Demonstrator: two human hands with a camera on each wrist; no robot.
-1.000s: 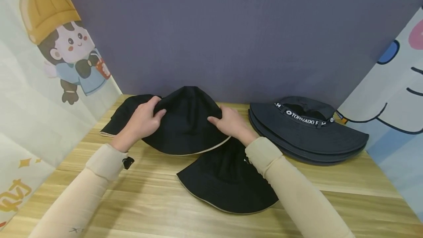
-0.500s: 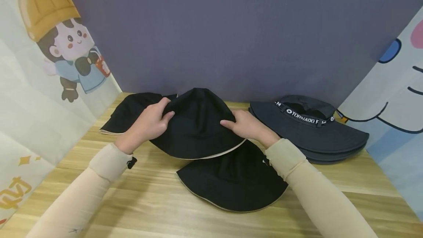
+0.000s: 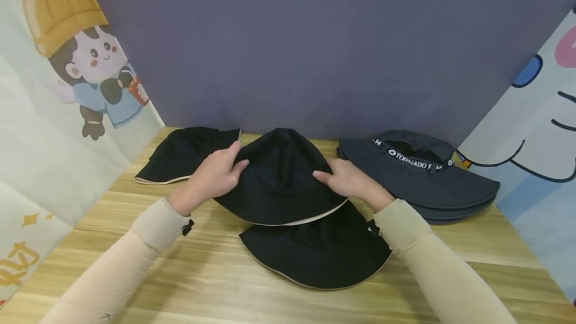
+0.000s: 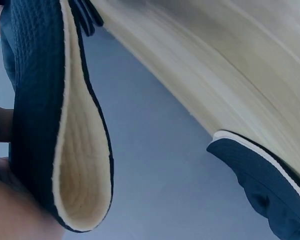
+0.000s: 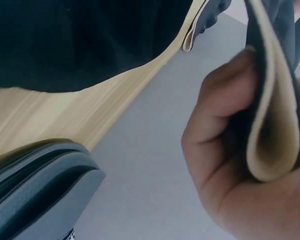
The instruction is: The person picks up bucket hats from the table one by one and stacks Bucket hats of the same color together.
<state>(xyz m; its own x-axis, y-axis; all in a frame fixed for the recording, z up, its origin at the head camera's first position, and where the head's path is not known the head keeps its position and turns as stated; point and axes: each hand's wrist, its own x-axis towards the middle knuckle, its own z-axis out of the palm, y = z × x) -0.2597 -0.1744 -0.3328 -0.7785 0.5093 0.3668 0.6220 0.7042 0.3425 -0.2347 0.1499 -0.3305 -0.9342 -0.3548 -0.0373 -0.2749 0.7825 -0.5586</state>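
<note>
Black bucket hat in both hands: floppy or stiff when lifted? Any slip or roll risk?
Probably floppy: the black bucket hat lies folded flat between the left hand and right hand, and its brim doubles over at the right hand's fingers. Likely light, since pinches at two edges hold it. The woven cloth looks unlikely to slip or roll.

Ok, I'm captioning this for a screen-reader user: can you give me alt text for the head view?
Two hands, left hand and right hand, hold a black bucket hat by its sides above a second black hat on a wooden table. A third black hat lies left, and stacked grey lettered hats right.
</note>
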